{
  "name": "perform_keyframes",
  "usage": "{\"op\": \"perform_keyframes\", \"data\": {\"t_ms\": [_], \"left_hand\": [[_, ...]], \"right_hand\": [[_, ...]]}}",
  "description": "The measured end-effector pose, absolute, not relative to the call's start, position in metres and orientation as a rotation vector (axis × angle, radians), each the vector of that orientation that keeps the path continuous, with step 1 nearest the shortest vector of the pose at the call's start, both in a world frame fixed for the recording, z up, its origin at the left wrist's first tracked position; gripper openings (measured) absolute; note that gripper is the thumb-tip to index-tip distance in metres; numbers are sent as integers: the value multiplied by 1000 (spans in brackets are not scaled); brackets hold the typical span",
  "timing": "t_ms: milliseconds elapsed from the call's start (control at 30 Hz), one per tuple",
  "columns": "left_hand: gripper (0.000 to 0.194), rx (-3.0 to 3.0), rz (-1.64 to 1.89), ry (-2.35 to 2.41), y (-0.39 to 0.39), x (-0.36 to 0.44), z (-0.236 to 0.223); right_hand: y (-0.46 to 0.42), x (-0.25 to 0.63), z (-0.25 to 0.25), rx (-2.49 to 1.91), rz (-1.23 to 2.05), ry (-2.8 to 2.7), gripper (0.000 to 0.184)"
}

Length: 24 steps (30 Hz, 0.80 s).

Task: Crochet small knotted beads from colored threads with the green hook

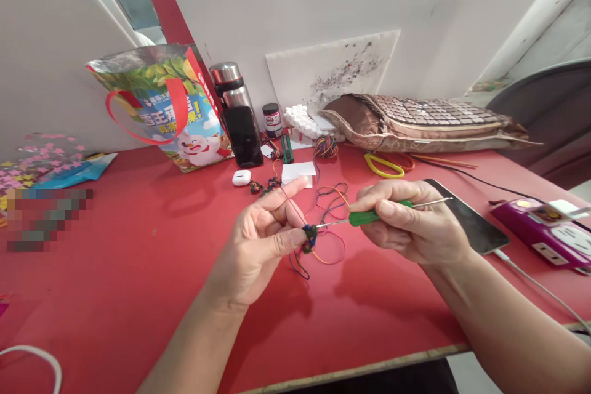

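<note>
A: Largest element first?

B: Red desk (161,271), seen from above and spread across most of the view, with a tall white panel (332,0) upright behind.

A: Next in scale?

B: At rear left, a printed carrier bag (157,98) with red handles; at rear right, a brown cushion (434,123) topped with small pale tiles.

A: And the two hands?

B: Over the middle of the desk, near each other but apart. Left grip (261,234): thumb and fingers pinched on a small dark knotted piece (309,238). Right grip (415,225): closed around a green-handled tool (364,217), with thin metal shafts projecting from both ends.

A: Mid-sized items?

B: Purple power strip (540,231) at far right; dark smartphone (471,221) lying beside the right grip, joined to a white cable (538,283); steel-topped flask (237,92) standing next to the bag.

A: Smaller still?

B: Dark-lidded jar (272,120), then a ball of multicoloured cord (325,146), then a white case (241,178), all beyond the hands.

A: Smallest?

B: Again the knotted piece, held above the desk between the hands, at the left shaft end of the tool; depth of insertion impossible to tell. Finest of all, a reddish strand (292,204) from piece to raised left finger, and loose coloured loops (330,197) on the desk behind.
</note>
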State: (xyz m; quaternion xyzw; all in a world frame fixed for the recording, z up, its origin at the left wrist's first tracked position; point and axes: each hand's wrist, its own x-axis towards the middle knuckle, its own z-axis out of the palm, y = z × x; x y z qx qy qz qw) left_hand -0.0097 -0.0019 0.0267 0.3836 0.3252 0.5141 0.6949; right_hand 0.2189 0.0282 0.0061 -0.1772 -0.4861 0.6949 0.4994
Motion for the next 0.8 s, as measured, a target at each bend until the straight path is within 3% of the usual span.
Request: {"op": "perform_keyframes", "data": {"t_ms": [567,800], "left_hand": [[53,838,1131,731,0,-9,27],[56,917,1333,826,-6,7,23]], "right_hand": [[26,219,7,-447,1748,-1121,16],[16,196,-1,-416,1875,-876,15]]}}
